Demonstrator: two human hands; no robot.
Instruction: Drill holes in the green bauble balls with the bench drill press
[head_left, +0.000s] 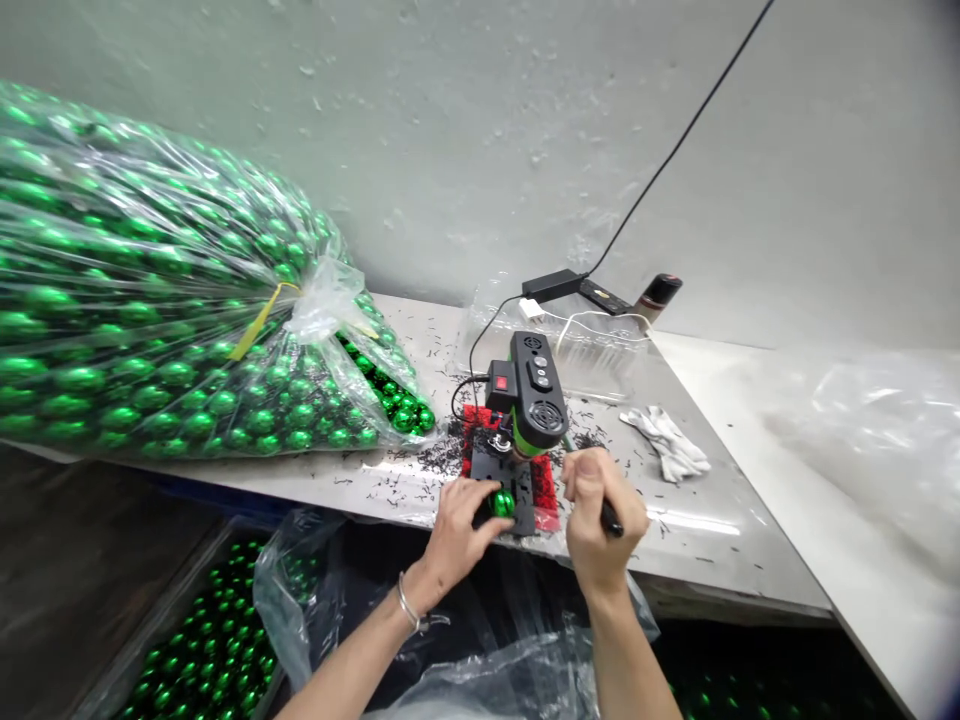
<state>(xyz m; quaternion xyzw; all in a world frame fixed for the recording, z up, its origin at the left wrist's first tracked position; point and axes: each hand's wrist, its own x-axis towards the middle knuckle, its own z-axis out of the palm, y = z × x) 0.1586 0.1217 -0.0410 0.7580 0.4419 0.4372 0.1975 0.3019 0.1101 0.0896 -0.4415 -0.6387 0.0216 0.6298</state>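
My left hand [466,522] pinches a shiny green ball ornament [502,502] between thumb and fingers, at the near end of a black base plate [523,518]. Over that plate rises a small black machine [537,390] with a red switch and a green band. My right hand [602,510] is wrapped round the black-ended lever [611,519] on the machine's right side. Under the base lies a red mat [545,490]. Small black scraps are strewn around it.
A big clear bag [165,300] of green balls fills the left, its mouth beside the machine. White gloves [666,440] lie at right. Behind stand a clear plastic tray [600,372], a power adapter [553,285] and a dark-capped bottle [658,295]. A bin of green balls [206,640] sits below.
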